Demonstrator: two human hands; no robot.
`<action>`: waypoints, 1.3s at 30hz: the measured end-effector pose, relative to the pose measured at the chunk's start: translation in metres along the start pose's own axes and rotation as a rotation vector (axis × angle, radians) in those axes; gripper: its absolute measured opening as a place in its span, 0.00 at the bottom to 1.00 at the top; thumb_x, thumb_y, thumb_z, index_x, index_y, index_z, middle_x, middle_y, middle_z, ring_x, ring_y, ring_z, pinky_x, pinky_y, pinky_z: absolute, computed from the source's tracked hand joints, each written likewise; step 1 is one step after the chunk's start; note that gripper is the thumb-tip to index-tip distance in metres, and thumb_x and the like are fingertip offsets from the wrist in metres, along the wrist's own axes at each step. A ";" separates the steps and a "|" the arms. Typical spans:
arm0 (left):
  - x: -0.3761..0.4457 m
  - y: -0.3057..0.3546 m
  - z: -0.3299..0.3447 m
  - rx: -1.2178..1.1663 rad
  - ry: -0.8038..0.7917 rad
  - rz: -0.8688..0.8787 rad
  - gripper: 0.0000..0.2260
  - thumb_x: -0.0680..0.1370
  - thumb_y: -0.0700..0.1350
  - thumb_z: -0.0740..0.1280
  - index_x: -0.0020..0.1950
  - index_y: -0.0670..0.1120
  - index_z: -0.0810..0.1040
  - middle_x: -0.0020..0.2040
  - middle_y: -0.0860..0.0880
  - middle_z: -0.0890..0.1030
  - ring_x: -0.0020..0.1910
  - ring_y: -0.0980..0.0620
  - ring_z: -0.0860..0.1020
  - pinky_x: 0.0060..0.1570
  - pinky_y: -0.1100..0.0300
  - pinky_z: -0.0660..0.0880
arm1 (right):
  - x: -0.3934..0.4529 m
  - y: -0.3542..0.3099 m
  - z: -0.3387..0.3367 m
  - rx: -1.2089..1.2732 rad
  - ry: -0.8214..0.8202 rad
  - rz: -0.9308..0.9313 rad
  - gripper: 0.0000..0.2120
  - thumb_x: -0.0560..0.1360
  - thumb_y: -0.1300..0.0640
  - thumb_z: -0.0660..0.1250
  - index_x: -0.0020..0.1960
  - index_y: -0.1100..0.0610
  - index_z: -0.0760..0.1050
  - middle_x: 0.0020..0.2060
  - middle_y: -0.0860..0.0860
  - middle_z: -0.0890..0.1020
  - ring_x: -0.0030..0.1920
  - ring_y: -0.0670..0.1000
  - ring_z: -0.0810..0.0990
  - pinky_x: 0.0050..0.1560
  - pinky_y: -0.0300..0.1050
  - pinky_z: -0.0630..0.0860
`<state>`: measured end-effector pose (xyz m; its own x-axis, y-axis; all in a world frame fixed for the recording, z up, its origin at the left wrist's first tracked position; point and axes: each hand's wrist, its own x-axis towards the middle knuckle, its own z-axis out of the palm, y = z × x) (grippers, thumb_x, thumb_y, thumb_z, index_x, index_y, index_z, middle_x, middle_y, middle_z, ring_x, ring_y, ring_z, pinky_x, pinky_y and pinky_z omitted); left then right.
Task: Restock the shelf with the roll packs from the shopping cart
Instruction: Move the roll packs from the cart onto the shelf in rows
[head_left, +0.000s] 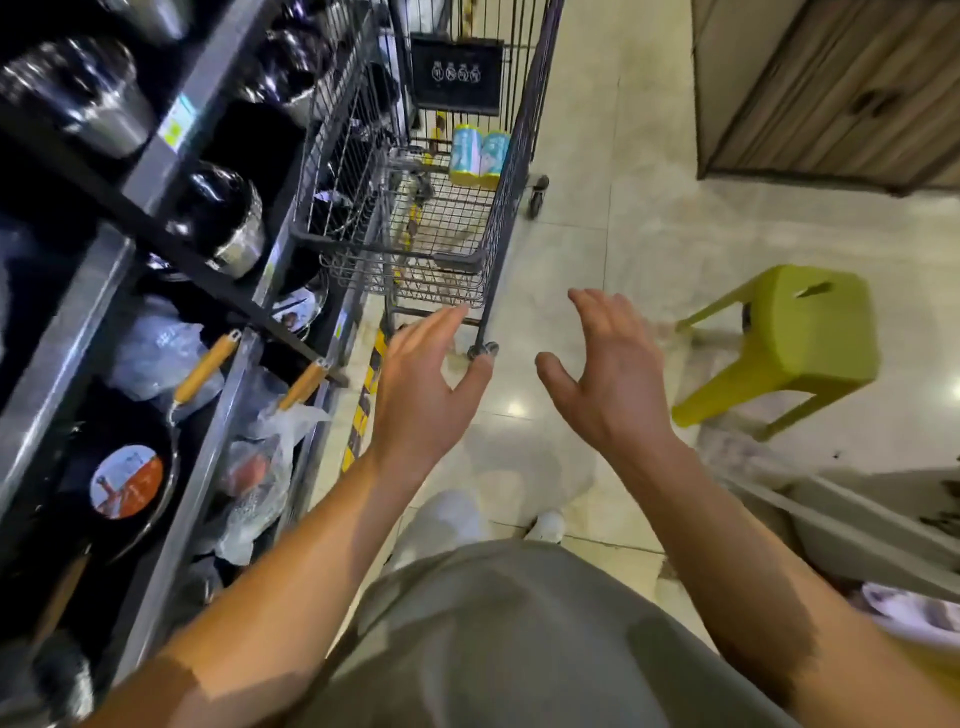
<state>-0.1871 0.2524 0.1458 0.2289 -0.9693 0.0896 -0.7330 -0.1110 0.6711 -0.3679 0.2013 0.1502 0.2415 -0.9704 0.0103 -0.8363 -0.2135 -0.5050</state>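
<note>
A wire shopping cart (483, 249) stands in the aisle ahead of me, close against the shelf on the left. Inside it, near the far end, lies a light-blue and yellow roll pack (479, 156). My left hand (426, 384) is held out in front of the cart's near end, fingers spread, holding nothing. My right hand (608, 369) is beside it to the right, also spread and empty. Neither hand touches the cart. The shelf (156, 171) runs along the left side.
The shelf carries steel pots (88, 98), black pans with wooden handles (208, 364) and bagged items. A lime-green plastic stool (800, 332) stands on the tiled floor to the right. A wooden cabinet (831, 88) is at the top right.
</note>
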 end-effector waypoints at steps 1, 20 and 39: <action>0.008 0.004 0.006 -0.002 0.002 -0.004 0.26 0.77 0.57 0.62 0.72 0.46 0.73 0.70 0.49 0.75 0.70 0.48 0.71 0.71 0.49 0.67 | 0.011 0.007 -0.005 0.007 -0.003 0.000 0.33 0.75 0.43 0.64 0.76 0.58 0.66 0.73 0.56 0.71 0.76 0.61 0.64 0.76 0.59 0.60; 0.310 0.058 0.107 -0.013 -0.120 0.017 0.29 0.75 0.59 0.60 0.72 0.46 0.73 0.71 0.49 0.75 0.71 0.49 0.71 0.72 0.56 0.63 | 0.256 0.115 -0.030 0.013 -0.019 0.112 0.31 0.75 0.46 0.66 0.74 0.59 0.69 0.72 0.57 0.73 0.75 0.62 0.66 0.75 0.59 0.62; 0.505 0.098 0.195 0.005 0.111 -0.372 0.24 0.78 0.52 0.67 0.73 0.46 0.73 0.71 0.49 0.75 0.70 0.48 0.72 0.71 0.54 0.67 | 0.554 0.201 -0.063 -0.025 -0.290 -0.239 0.36 0.72 0.43 0.63 0.76 0.59 0.66 0.74 0.57 0.70 0.76 0.63 0.63 0.77 0.59 0.58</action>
<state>-0.2684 -0.2913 0.1137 0.5475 -0.8331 -0.0793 -0.5899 -0.4515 0.6695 -0.4332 -0.3866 0.1086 0.5576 -0.8213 -0.1209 -0.7504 -0.4364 -0.4964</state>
